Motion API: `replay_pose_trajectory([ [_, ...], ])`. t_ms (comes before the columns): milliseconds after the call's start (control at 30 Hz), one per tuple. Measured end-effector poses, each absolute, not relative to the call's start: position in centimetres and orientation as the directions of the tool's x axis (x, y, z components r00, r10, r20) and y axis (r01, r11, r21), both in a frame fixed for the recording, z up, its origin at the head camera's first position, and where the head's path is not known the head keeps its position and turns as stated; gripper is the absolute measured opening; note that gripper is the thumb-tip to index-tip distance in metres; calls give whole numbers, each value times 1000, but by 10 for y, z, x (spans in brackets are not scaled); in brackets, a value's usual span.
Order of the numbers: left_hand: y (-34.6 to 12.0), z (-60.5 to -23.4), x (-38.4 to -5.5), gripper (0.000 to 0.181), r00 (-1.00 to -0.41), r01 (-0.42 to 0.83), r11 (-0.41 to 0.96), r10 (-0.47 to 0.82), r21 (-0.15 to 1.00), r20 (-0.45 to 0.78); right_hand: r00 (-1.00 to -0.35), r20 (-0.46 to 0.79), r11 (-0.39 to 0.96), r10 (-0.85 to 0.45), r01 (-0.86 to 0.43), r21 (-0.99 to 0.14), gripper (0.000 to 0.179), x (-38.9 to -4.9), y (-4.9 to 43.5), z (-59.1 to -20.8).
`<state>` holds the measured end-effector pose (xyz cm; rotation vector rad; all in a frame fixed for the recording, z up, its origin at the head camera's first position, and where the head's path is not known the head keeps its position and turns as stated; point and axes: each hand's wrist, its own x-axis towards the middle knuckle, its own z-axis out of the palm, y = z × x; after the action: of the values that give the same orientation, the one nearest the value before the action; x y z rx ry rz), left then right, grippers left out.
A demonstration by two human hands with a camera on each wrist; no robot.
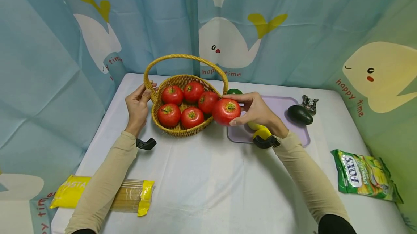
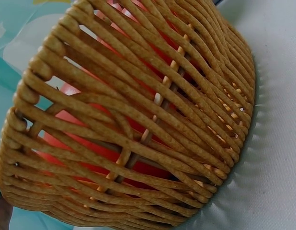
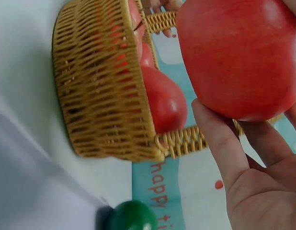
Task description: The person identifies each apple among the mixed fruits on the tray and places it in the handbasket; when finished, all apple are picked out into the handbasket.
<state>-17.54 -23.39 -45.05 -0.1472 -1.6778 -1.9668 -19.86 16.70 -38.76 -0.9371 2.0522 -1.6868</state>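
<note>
A yellow wicker basket [image 1: 176, 132] with a tall arched handle stands on the white table, several red apples [image 1: 170, 115] inside it. At the left foot of that handle, my left hand [image 1: 137, 108] grips with thumb and fingers. Woven basket wall [image 2: 138, 124] fills most of the left wrist view, red showing through its gaps. My right hand [image 1: 258, 111] holds another red apple [image 1: 226, 112] at the basket's right rim, thumb below and fingers above. In the right wrist view this apple [image 3: 239, 57] is close up, beyond the basket's top edge.
Behind the right hand lies a lavender tray [image 1: 301, 132] with a partly hidden yellow fruit [image 1: 262, 132] and an avocado [image 1: 299, 115]. A shiny black packet [image 1: 309, 104] sits beside it. Pasta [image 1: 130, 196] lies under the left forearm, a green candy bag [image 1: 366, 176] at right.
</note>
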Motion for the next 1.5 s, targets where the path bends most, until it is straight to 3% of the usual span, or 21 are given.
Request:
replay_pose_trajectory([
  [533,-234,-451,-175,34,-846,466,-67,-325,882,422,-679,152,16,-719,-235,-972,77,-196,122,-388],
  [733,-235,-452,-176,34,-844,465,-41,-323,884,429,-668,145,48,-730,-262,-964,77,-197,107,-392],
  [1133,-236,-452,-176,33,-850,453,-56,-325,890,413,-677,152,46,-720,-265,-963,79,-203,77,-394],
  [1500,-235,-451,-176,33,-849,455,-52,-325,889,416,-745,128,133,-655,-279,-951,82,-212,59,-394],
])
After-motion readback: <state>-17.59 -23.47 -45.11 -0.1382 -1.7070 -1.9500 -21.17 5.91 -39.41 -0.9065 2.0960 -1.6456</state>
